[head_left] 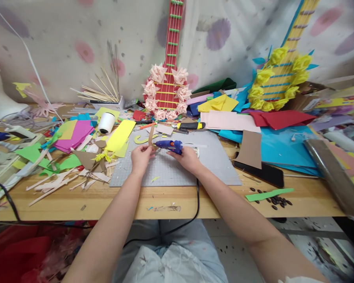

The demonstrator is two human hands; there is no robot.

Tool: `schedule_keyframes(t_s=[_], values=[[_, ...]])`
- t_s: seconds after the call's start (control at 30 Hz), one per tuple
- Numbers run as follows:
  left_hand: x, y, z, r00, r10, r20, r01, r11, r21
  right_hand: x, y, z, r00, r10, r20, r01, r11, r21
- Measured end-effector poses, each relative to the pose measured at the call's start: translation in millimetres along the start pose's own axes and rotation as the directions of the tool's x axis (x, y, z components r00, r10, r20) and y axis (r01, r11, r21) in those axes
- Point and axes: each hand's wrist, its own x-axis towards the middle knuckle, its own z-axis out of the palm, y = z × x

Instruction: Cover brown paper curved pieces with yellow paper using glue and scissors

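Observation:
My right hand (186,158) is wrapped round a blue hot glue gun (170,146), its nozzle pointing left. A black cord runs from the gun down over the table edge. Pinched in my left hand (142,157) is a narrow brown strip (151,135) that stands up from the fingers. The nozzle is close to the strip's lower end; whether they touch I cannot tell. Both hands are over a grey cutting mat (177,175). On the mat behind my left hand lies a curved yellow-green piece (141,138).
Paper scraps (59,182) and a white cup-like roll (106,123) lie left. Behind stands a red paper guitar (168,90) with pink flowers; a yellow one (279,82) is right. A yellow-black utility knife (191,125) lies behind the mat, a black phone (262,173) right of it.

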Motion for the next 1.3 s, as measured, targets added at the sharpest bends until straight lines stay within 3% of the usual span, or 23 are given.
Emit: schedule_keyframes(t_s=[0.17,0.27,0.4,0.5,0.63,0.8,1.03,1.2,1.3], values=[[-2,2,0.3,1.0,0.0,0.003,0.0,1.0,0.007,1,-2,1,1.0,0.012,-0.003,-0.012,0.998,0.061],[-4,3,-0.1,1.0,-0.007,0.019,0.007,1.0,-0.016,2,-1,-1,0.996,0.079,-0.047,-0.065,0.965,0.253],[-6,6,-1.5,0.999,-0.022,0.029,0.023,0.999,-0.038,4,9,-20,0.962,0.274,-0.015,-0.231,0.838,0.494],[-8,10,-3.4,0.999,-0.032,0.022,0.033,0.997,-0.07,6,29,-41,0.941,0.323,-0.103,-0.215,0.805,0.553],[-9,15,-6.3,0.999,-0.035,0.027,0.038,0.993,-0.108,8,65,-58,0.895,0.394,-0.209,-0.27,0.852,0.448],[-9,15,-7.6,0.999,-0.038,0.016,0.04,0.991,-0.13,13,93,-59,0.871,0.42,-0.255,-0.369,0.902,0.226],[-8,12,-7.2,1.0,-0.019,0.019,0.021,0.993,-0.12,17,105,-64,0.853,0.446,-0.271,-0.465,0.885,-0.006],[-7,9,-7.7,0.999,-0.009,0.039,0.013,0.994,-0.106,3,108,-82,0.863,0.422,-0.277,-0.456,0.887,-0.069],[-7,8,-7.7,0.997,-0.006,0.073,0.013,0.996,-0.089,-9,101,-101,0.815,0.511,-0.275,-0.56,0.816,-0.145]])
